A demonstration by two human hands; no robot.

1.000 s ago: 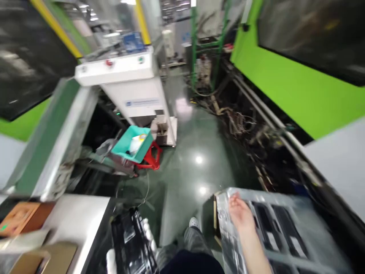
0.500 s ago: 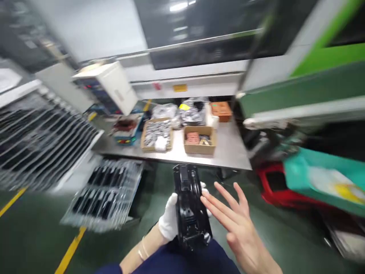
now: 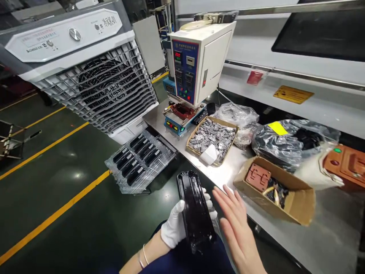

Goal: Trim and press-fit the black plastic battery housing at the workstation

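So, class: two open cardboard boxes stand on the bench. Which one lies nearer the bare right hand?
The box holding the reddish-brown part, just beyond the right hand. The other box, full of small grey pieces, sits farther back by the machine.

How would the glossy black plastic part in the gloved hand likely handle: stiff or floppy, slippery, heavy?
The black plastic part probably stays stiff: it juts past the gloved left hand without sagging. Its shiny surface suggests it could slip, though the glove may help. It seems light, since one hand carries it while the bare right hand hovers open beside it.
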